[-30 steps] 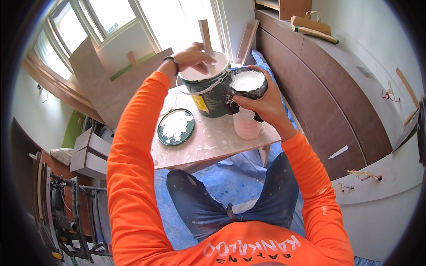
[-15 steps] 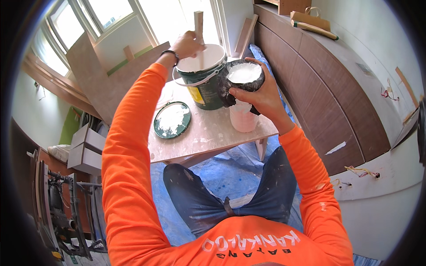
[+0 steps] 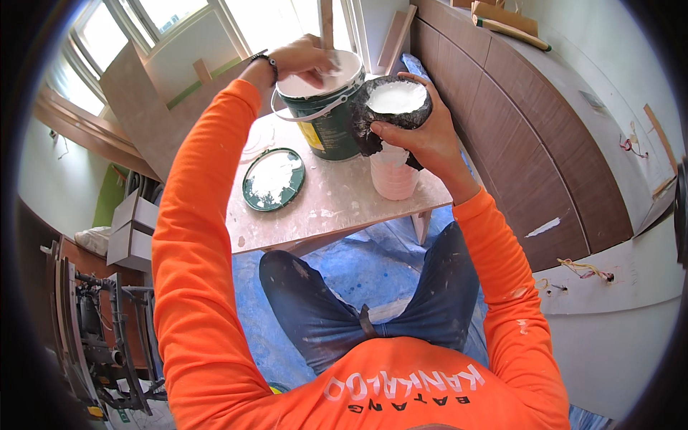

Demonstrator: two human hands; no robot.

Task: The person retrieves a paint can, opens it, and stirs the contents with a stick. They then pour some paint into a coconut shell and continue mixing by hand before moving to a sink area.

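Note:
My left hand [image 3: 304, 59] is closed on a wooden stick [image 3: 326, 25] at the mouth of a dark green bucket [image 3: 333, 132]. The stick's lower part is hidden by my fingers. White residue coats the bucket's inside, and its white handle hangs at the front. My right hand [image 3: 433, 136] is wrapped round a black, white-smeared container [image 3: 364, 118] filled with white paste [image 3: 396, 96]. Under it stands a pinkish translucent container [image 3: 394, 179]; whether the two touch I cannot tell. A green lid [image 3: 274, 179] smeared with white lies left of the bucket.
All this stands on a wooden table [image 3: 322, 215] with white spots. Blue sheeting [image 3: 365, 269] covers the floor around my legs. Brown panelling [image 3: 494, 122] runs along the right, with loose wires [image 3: 584, 269] nearby. Boards [image 3: 140, 107] lean by the windows; boxes [image 3: 132, 229] stand at left.
My left hand has moved down toward the bucket's mouth, lowering the stick. My right hand keeps its hold on the black container. The whole view has shifted slightly.

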